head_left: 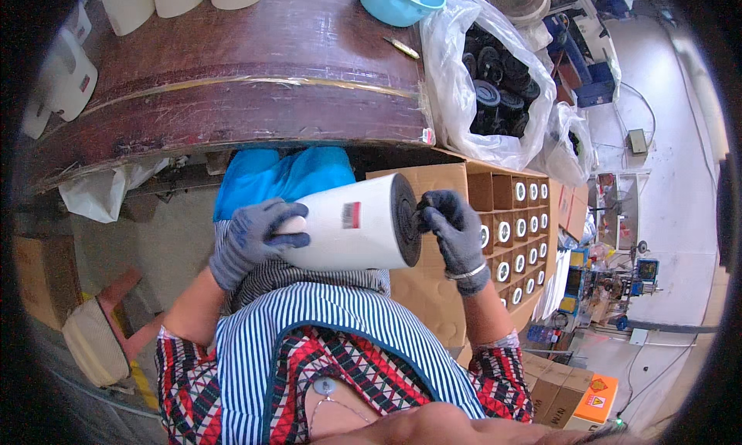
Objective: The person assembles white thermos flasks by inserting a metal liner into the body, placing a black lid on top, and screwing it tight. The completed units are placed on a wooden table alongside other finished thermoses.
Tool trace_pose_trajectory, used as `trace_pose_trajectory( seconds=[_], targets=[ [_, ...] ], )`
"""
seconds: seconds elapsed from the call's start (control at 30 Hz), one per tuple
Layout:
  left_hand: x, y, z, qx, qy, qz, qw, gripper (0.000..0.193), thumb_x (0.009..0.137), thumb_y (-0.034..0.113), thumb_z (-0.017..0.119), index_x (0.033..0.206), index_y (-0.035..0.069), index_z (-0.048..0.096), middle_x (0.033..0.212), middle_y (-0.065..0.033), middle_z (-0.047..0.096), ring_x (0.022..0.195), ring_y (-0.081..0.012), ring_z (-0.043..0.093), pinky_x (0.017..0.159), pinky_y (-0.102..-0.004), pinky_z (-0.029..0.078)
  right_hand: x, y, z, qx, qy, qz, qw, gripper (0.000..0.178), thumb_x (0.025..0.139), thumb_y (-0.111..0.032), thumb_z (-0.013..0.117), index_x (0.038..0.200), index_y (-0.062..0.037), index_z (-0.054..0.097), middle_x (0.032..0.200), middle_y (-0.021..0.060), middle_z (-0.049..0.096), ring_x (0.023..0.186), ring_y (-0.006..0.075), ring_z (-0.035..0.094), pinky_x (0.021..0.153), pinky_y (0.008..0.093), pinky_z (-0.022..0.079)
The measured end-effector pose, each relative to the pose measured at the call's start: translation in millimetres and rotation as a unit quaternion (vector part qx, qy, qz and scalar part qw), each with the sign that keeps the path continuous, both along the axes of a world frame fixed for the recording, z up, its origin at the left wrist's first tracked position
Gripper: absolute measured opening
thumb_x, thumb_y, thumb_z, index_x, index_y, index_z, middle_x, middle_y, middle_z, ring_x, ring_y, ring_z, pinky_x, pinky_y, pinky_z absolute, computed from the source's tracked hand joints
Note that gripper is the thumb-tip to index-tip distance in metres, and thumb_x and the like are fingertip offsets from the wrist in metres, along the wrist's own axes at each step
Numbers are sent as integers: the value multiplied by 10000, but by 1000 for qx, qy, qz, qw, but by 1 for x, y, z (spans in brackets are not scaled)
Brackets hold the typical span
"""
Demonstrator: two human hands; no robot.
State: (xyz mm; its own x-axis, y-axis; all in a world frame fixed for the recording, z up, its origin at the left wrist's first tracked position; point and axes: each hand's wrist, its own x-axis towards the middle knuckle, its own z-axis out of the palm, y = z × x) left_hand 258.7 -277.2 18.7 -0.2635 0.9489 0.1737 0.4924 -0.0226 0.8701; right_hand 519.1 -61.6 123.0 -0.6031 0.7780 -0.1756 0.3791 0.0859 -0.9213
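Observation:
A white tapered jug-like body (352,225) lies sideways above my lap, with a small red-and-white label on its side. Its wide end, facing right, carries a round black ringed base (406,221). My left hand (259,236), in a grey glove, is wrapped round the narrow end, where a rounded white part shows under the fingers. At the middle of the black base, my gloved right hand (452,230) has its fingers pinched together. Whatever is between those fingertips is dark and too small to make out.
A divided carton (502,240) with several white-ringed pieces stands at my right. Behind it is a clear bag (456,113) of black round parts. The dark red table (255,51) ahead holds white jugs (73,78), a blue basin (398,8) and a knife-like tool (402,48).

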Motion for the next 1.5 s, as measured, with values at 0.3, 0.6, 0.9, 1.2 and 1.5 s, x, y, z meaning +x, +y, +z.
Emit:
trace_pose_trajectory(
  seconds=[0.3,0.6,0.9,1.2,1.5],
  targets=[
    [-35,7,-32,22,-146,-46,988,410,738,246,906,1079,64,769,994,-89,754,893,-219,707,827,-337,553,-11,29,34,432,14,454,779,311,780,-94,759,1073,-127,660,1249,155,616,1093,363,647,901,442,561],
    [-56,34,-16,-78,-220,-148,961,460,705,253,932,1073,29,770,1034,-74,764,971,-180,704,903,-338,544,-34,30,61,472,46,625,620,438,769,-355,817,1136,-159,679,1185,132,635,1055,342,666,855,416,598],
    [-35,3,-72,-120,-168,-10,978,700,726,218,929,1314,18,607,1238,-123,687,1144,-224,653,986,-392,526,-1,36,20,524,0,457,719,371,713,-125,718,1082,-105,679,1095,126,672,892,326,681,708,392,588],
    [-4,27,-6,78,62,34,994,442,832,279,747,1221,73,703,1157,-168,718,1060,-329,698,949,-426,546,39,87,-12,586,-108,288,750,143,841,-67,713,984,-75,698,1079,115,681,981,324,654,834,425,555],
    [-83,28,137,-63,131,-30,989,463,818,290,774,1215,85,652,1066,-162,702,1029,-348,696,907,-433,541,-28,121,-80,557,14,115,822,287,845,-51,707,1125,-38,649,1082,172,660,1000,367,645,876,443,528]
  ],
)
